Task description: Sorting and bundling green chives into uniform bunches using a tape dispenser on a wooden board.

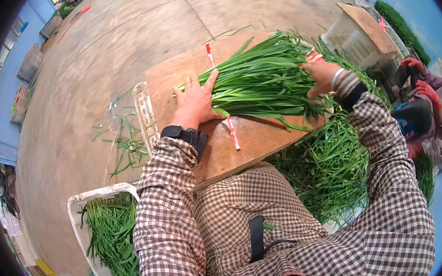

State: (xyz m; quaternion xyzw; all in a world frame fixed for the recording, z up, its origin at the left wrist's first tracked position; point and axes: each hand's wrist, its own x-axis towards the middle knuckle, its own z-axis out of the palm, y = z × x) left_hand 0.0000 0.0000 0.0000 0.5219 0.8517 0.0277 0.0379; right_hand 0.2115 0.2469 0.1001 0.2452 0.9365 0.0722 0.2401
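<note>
A thick bundle of garlic chives point(263, 76) lies across a brown wooden board point(173, 71), pale stem ends to the left and leaf tips to the right. My left hand point(195, 101) rests on the stem ends, its fingers spread and flat. At the leaf tips, my right hand point(324, 76) has thumb and fingers apart, touching the bundle's right end. A red and white strip point(233, 134) passes beneath the bundle, showing above and below it. Just behind my right fingers is something red and white point(315, 57), partly hidden.
Loose green leaves point(328, 165) are heaped right of my lap. A white crate point(102, 192) of greens stands at lower left. At far right sits a person in red gloves point(428, 93), near a pale crate point(346, 37) topped with a board. Scraps litter the concrete floor point(90, 81).
</note>
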